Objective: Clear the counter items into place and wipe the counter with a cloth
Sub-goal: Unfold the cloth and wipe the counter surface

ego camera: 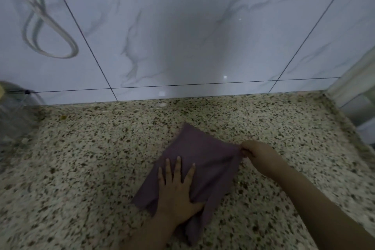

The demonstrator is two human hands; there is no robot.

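Observation:
A purple cloth (199, 154) lies spread on the speckled granite counter (91, 168), near its middle. My left hand (177, 191) lies flat on the cloth's near part, fingers straight and spread, pressing it down. My right hand (256, 153) pinches the cloth's right corner between thumb and fingers and holds it slightly pulled out to the right. The cloth's near end is bunched under my left wrist.
A clear glass lid or pot (14, 111) stands at the counter's left edge. White tiled wall (182, 36) rises behind, with a looped white cable (40, 32) hanging at upper left. A white appliance (359, 95) stands at the far right.

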